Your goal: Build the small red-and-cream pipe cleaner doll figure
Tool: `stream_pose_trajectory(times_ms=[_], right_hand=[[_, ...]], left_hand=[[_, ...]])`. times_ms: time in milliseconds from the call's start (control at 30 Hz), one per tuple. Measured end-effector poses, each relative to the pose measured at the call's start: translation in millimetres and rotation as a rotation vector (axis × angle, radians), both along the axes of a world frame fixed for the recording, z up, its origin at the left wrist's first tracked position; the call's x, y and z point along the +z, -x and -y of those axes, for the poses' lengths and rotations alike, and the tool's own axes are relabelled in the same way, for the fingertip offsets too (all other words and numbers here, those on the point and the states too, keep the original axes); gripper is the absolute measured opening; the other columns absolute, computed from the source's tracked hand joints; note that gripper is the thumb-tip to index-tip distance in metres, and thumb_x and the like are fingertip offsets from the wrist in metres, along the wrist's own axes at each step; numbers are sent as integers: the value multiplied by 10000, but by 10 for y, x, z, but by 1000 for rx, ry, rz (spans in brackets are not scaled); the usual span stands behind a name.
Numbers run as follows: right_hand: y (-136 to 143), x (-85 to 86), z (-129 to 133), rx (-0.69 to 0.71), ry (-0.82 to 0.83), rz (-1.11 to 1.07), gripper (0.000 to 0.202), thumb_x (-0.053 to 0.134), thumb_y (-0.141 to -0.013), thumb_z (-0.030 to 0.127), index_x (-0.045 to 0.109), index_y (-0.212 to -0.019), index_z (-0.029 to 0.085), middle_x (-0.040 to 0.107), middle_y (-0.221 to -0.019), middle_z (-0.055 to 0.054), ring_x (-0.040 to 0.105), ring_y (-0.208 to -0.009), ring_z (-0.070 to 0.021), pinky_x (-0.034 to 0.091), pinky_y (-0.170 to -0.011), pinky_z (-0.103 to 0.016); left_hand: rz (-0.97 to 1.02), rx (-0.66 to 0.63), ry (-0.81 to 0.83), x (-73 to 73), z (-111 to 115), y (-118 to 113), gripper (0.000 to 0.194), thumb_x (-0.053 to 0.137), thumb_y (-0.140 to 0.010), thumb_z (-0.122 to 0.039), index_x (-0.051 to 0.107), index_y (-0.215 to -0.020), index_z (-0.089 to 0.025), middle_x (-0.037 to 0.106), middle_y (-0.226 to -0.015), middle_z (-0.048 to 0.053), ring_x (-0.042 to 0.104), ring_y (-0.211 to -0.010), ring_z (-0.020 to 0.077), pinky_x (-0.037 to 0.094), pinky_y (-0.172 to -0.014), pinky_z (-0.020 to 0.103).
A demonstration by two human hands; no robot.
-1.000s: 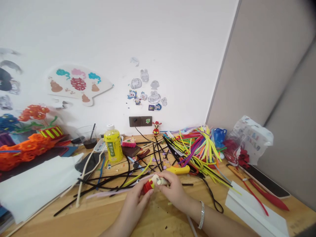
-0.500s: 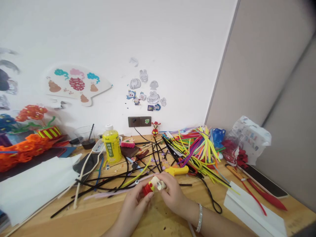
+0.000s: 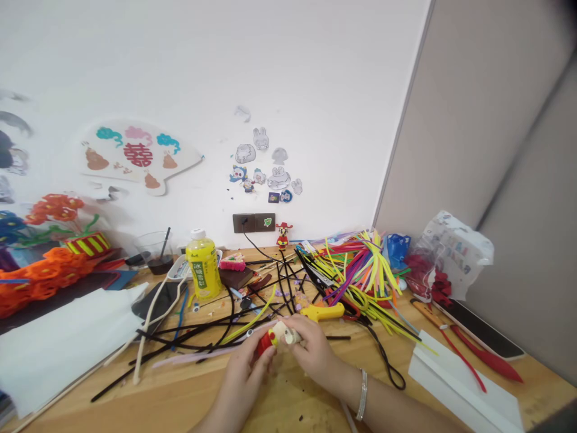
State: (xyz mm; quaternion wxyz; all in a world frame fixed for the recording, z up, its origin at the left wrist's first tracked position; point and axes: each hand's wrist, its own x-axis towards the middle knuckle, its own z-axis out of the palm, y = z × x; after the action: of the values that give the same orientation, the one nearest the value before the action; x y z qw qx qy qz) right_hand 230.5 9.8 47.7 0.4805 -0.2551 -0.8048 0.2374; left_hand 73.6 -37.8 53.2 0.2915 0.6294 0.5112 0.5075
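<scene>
Between my hands is a small pipe-cleaner figure (image 3: 265, 341) with a red body, a yellow band and a cream head. My left hand (image 3: 246, 367) pinches its red body from the left. Fingers of my right hand (image 3: 313, 349) close round the cream head (image 3: 283, 332), where a dark spot shows. My fingertips hide part of the figure. Just beyond my right hand lies a yellow-handled tool (image 3: 323, 311). A similar red figure with a wide hat (image 3: 283, 236) stands against the wall.
Black pipe cleaners (image 3: 193, 334) spread over the wooden table (image 3: 180, 400). A yellow drink bottle (image 3: 205, 264) and a plastic cup (image 3: 157, 255) stand at the back left. Coloured pipe cleaners (image 3: 374, 264) are heaped right of centre. White paper (image 3: 464, 385) and a phone (image 3: 480, 328) lie right.
The figure has turned slightly within my fingers, and its cream head shows a little differently. Both hands keep their hold in nearly the same place.
</scene>
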Motion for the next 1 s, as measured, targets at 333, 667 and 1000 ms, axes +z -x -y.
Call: stream_pose_trajectory(times_ms=[333,667,1000], right_hand=[[26,-32,11,-19,-67,-69,374,483,-724,83,585,-1068,189,638,-963,-78,579,-896,-189,456,-812,-325],[82,14,67,-103,110,-117,223,462,-812,172,562,-1010,186,616,-949,-60,569,-890,-170,449,-805,-283],[99,37,66,-114,197,-161,172,487,-805,204,602,-928,167,622,-868,-58,576,-826,-167,457,-767,-275]], left_hand=[[-90,-3,-69,-21,4,21,307,473,-791,-315,596,-1040,-185,662,-974,107,592,-912,241,454,-831,343],[251,-44,115,19,-12,-45,421,559,-723,-408,558,-1057,-151,675,-826,69,598,-605,182,494,-616,291],[270,-60,130,92,-25,-27,420,612,-652,-467,669,-940,-167,665,-616,21,597,-608,191,485,-676,294]])
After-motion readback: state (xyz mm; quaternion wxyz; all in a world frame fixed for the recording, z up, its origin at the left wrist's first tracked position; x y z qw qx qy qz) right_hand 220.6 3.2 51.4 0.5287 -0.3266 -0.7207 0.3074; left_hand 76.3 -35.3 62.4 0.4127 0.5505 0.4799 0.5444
